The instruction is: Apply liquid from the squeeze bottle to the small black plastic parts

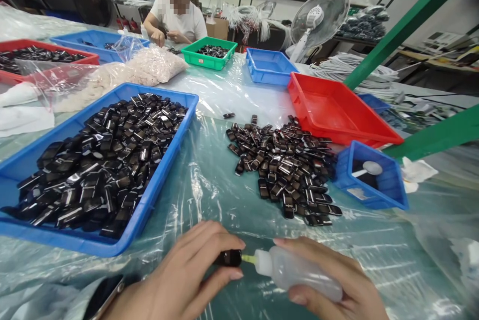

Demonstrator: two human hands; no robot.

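Between the thumb and fingers of my left hand (194, 265) is a small glossy dark plastic piece (231, 257). My right hand (337, 270) grips a translucent squeeze bottle (303, 272) lying nearly level. The bottle's white cap carries a thin yellowish nozzle (249, 258), whose tip meets the right end of the dark piece; whether it goes inside I cannot tell. Beyond my hands lies a loose pile of similar dark pieces (284, 160) on the plastic-covered table. More of them fill a large blue tray (164, 183) at the left.
A red tray (337, 108) and a small blue bin (374, 190) holding a white scoop stand at the right, near a green post (407, 21). Farther back are a green tray (204, 58), another blue tray (267, 66), a bag of pale pieces (157, 63), a fan (316, 18) and a seated person (183, 23).
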